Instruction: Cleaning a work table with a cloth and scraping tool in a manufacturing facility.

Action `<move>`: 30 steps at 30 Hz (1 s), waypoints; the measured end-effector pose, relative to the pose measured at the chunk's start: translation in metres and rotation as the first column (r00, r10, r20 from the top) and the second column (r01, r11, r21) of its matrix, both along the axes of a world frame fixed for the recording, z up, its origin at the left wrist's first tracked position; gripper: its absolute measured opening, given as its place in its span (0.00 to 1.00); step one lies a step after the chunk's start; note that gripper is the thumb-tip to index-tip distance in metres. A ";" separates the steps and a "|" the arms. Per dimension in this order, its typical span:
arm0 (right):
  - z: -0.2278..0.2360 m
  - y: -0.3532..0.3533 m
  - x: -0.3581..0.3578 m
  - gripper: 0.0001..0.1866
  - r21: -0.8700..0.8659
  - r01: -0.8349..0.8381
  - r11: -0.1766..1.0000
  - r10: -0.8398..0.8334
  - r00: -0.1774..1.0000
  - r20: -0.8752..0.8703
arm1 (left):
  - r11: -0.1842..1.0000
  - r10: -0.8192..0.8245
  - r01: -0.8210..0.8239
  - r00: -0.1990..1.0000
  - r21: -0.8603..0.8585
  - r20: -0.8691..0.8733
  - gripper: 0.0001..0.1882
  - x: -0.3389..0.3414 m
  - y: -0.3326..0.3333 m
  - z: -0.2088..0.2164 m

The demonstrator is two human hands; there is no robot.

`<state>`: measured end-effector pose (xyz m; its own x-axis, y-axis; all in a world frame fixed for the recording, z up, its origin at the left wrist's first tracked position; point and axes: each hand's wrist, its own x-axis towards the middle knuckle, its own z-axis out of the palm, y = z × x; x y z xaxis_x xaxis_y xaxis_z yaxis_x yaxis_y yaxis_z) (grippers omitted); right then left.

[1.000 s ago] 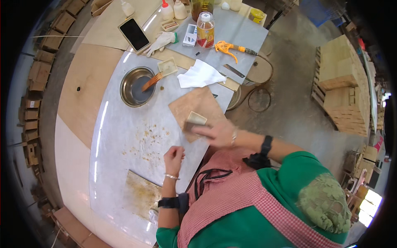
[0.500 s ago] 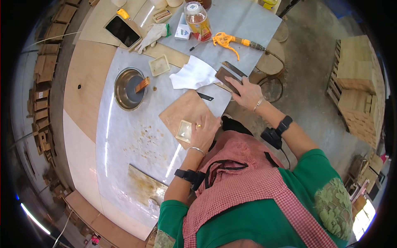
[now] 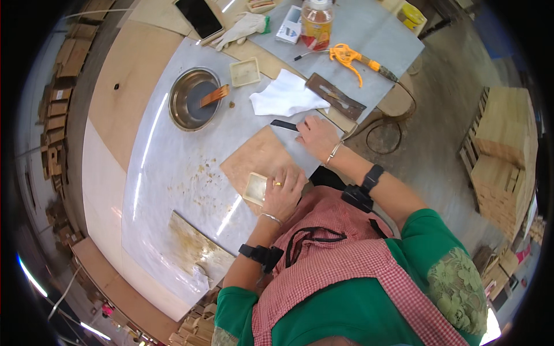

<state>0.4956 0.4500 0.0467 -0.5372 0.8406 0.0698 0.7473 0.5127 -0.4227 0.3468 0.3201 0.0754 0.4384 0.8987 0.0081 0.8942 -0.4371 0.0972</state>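
Observation:
My left hand rests on a square tan wooden board, its fingers at the right side of a small cream rectangular box and closed on it. My right hand is closed, with its fingertips at the near end of a thin flat black blade-like strip lying on the table beyond the board. Part of the strip is hidden under the fingers. Beyond that hand lies a dark brown flat piece with a slot, next to a white cloth.
On the metal-topped table stand a steel bowl with a wooden-handled brush and a cream tray. Farther off are an orange air gun, a jar, a glove and a phone. A stained board lies nearer left.
My right hand has left the dark brown piece and moved nearer and left to the black strip. My left hand stays at the small box. The view has shifted.

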 end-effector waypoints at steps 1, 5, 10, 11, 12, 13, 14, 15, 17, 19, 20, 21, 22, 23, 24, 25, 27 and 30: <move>-0.004 0.001 -0.006 0.11 0.001 -0.018 1.000 0.018 1.000 -0.004 | 1.000 -0.019 0.019 1.000 -0.005 0.005 0.24 -0.001 -0.003 0.001; -0.014 0.008 -0.020 0.13 0.001 0.049 0.999 -0.049 0.999 -0.023 | 1.000 0.004 -0.002 0.993 -0.023 0.117 0.22 0.003 -0.014 0.001; -0.008 0.010 -0.025 0.12 0.049 0.012 0.999 -0.015 0.997 0.070 | 0.995 -0.091 0.090 0.995 0.035 0.043 0.22 0.009 -0.032 -0.007; -0.010 0.011 -0.024 0.13 0.084 -0.006 0.996 0.001 0.998 0.059 | 0.994 -0.105 0.104 0.994 0.030 0.039 0.22 0.010 -0.035 -0.008; -0.013 0.012 -0.025 0.13 0.120 -0.023 0.993 0.017 0.999 0.048 | 0.996 -0.090 0.089 0.994 0.013 0.058 0.23 0.010 -0.038 -0.008; -0.015 0.012 -0.026 0.13 0.124 -0.034 0.992 0.028 0.998 0.050 | 0.997 -0.079 0.078 0.995 0.017 0.059 0.23 0.009 -0.042 -0.009; -0.018 0.012 -0.028 0.13 0.091 -0.036 0.995 0.028 0.996 0.080 | 0.995 -0.094 0.092 0.993 0.022 0.068 0.23 0.007 -0.046 -0.011; -0.020 0.013 -0.028 0.13 0.059 -0.036 0.998 0.029 0.994 0.110 | 0.994 -0.108 0.107 0.991 0.027 0.076 0.24 0.007 -0.048 -0.013; -0.021 0.016 -0.030 0.13 0.034 -0.041 0.999 0.037 0.994 0.100 | 0.995 -0.100 0.099 0.993 0.018 0.067 0.24 0.007 -0.051 -0.016; -0.019 0.019 -0.030 0.13 0.006 -0.053 0.999 0.052 0.995 0.087 | 0.996 -0.086 0.085 0.995 0.006 0.056 0.24 0.008 -0.053 -0.017; -0.016 0.021 -0.029 0.12 0.002 -0.072 0.997 0.072 0.996 0.051 | 0.995 -0.101 0.100 0.993 0.021 0.058 0.24 0.008 -0.052 -0.017; -0.012 0.024 -0.028 0.11 -0.002 -0.091 0.996 0.091 0.996 0.016 | 0.993 -0.116 0.113 0.992 0.037 0.059 0.24 0.009 -0.051 -0.018; -0.011 0.028 -0.024 0.11 -0.002 -0.110 0.994 0.110 0.994 0.014 | 0.995 -0.096 0.094 0.994 0.036 0.058 0.24 0.011 -0.049 -0.018; -0.010 0.032 -0.019 0.11 -0.120 -0.111 0.987 0.113 0.994 0.005 | 0.992 -0.119 0.116 0.990 0.043 0.072 0.24 0.012 -0.046 -0.019; -0.008 0.037 -0.015 0.11 -0.235 -0.111 0.966 0.114 0.993 0.000 | 0.989 -0.142 0.138 0.986 0.052 0.088 0.24 0.015 -0.042 -0.019; -0.002 0.041 -0.009 0.11 -0.234 -0.126 0.964 0.130 0.992 0.000 | 0.991 -0.127 0.123 0.988 0.053 0.088 0.24 0.016 -0.038 -0.020; 0.017 0.046 -0.002 0.09 -0.061 -0.120 0.991 0.119 0.992 -0.034 | 0.988 -0.152 0.147 0.982 0.051 0.108 0.24 0.018 -0.029 -0.019; 0.050 0.047 -0.007 0.07 -0.171 -0.049 0.984 0.010 0.975 -0.223 | 0.981 -0.150 0.132 0.981 0.144 0.126 0.22 0.026 0.001 -0.020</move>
